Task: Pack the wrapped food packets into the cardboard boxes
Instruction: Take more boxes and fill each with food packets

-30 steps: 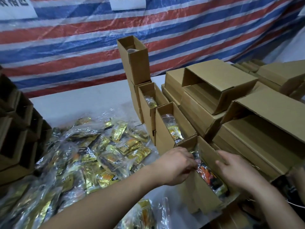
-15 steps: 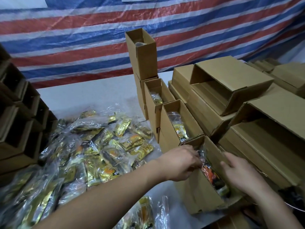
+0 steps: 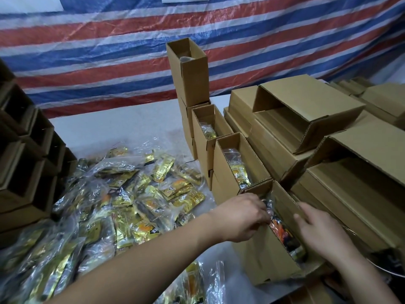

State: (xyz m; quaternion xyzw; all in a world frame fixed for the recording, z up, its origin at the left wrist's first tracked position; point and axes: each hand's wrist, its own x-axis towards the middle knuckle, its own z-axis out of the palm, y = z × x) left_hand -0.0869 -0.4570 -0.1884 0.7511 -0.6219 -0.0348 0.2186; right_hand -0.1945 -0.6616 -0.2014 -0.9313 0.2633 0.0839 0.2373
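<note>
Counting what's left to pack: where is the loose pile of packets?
In the head view the loose pile of packets lies on the table's left half, left of the open boxes.

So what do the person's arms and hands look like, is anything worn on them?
Both are bare. The left hand and its forearm show no glove, sleeve, watch or ring. The right hand is also ungloved, with short plain nails on its fingers. No sleeve reaches into view on either arm.

White table: foil packet heap near left; open cardboard boxes centre, right; dark box stack far left.
</note>
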